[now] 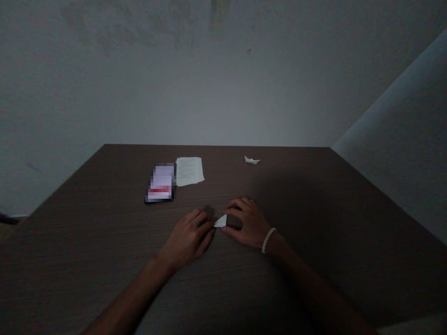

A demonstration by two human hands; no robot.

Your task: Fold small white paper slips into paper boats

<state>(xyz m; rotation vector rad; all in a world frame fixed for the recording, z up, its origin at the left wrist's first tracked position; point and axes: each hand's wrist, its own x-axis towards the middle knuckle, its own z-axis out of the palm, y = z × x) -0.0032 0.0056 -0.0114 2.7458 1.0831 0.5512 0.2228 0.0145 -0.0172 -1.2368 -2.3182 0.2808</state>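
Observation:
A small folded piece of paper (221,221) with print on it lies low over the table between my two hands. Its left corner is pinched in the fingertips of my left hand (193,232). My right hand (247,222), with a white beaded bracelet (268,240) at the wrist, curves around the other side. Its thumb touches the lower right corner of the paper and its index finger meets the top corner. Part of the paper's left end is hidden by my left fingers.
On the dark wooden table (104,260), a phone (161,183) with a lit, blurred screen lies left of a stack of printed paper sheets (189,171). A small folded paper boat (252,160) stands near the far edge. A grey wall (223,93) rises behind the table.

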